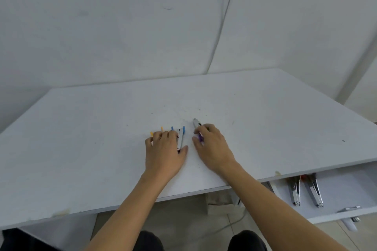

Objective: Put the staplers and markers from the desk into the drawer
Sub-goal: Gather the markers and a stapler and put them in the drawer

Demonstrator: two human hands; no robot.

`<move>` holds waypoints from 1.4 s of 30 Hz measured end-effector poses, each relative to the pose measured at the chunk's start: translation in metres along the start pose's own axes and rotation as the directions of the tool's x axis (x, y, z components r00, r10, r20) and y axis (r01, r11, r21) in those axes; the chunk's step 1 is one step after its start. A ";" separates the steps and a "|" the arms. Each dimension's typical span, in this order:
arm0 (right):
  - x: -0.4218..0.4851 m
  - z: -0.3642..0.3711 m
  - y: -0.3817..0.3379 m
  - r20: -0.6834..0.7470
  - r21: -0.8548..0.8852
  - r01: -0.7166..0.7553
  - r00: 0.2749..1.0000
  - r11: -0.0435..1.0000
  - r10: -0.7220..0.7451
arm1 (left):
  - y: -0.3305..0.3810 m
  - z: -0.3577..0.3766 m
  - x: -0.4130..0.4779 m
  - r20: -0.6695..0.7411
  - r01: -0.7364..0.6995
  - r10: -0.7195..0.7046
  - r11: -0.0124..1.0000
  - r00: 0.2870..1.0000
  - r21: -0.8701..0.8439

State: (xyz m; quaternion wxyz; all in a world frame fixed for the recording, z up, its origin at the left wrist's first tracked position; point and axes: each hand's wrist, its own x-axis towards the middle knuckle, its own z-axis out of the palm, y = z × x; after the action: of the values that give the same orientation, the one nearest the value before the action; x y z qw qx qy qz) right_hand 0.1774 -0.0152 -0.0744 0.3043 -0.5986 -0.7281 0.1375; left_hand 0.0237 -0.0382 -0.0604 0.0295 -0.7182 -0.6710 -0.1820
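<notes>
The left hand (163, 149) lies palm down on the desk (81, 149), fingers curled over a row of markers (172, 128) whose yellow and blue tips poke out beyond the fingertips; a small stapler (180, 138) lies along its right edge, between forefinger and thumb, but whether the hand truly grips any of these cannot be told. The right hand (212, 146), just to the right, also rests palm down, its fingers bent over a grey marker (196, 123) that juts out on the far side and a purple item (200, 138) under the fingers; a firm hold cannot be confirmed here either. Both hands sit near the middle of the white desk, close together but apart. At the near right, below the desk edge, the drawer (346, 187) stands open, and two metal staplers (306, 191) lie inside it side by side. A cable (222, 24) runs down the far wall.
</notes>
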 end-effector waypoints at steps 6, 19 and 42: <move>-0.008 -0.008 0.006 -0.198 -0.019 -0.074 0.978 0.997 0.069 | 0.014 0.002 0.005 -0.059 -0.044 0.046 0.999 0.997 0.032; -0.061 -0.143 0.079 0.396 0.568 -0.629 0.774 0.531 0.494 | 0.089 -0.003 0.008 0.506 0.423 -0.029 0.589 0.862 -0.688; -0.142 -0.201 0.273 -0.097 -0.539 -0.521 0.819 0.661 0.566 | 0.313 0.104 -0.080 0.734 0.470 0.321 0.601 0.598 -0.646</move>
State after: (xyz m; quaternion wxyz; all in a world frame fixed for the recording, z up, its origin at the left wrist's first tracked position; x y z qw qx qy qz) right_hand 0.5283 -0.1172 -0.1119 0.0379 -0.8432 -0.5353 0.0333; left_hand 0.3493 -0.1155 -0.1180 -0.6037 -0.6191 -0.4875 -0.1205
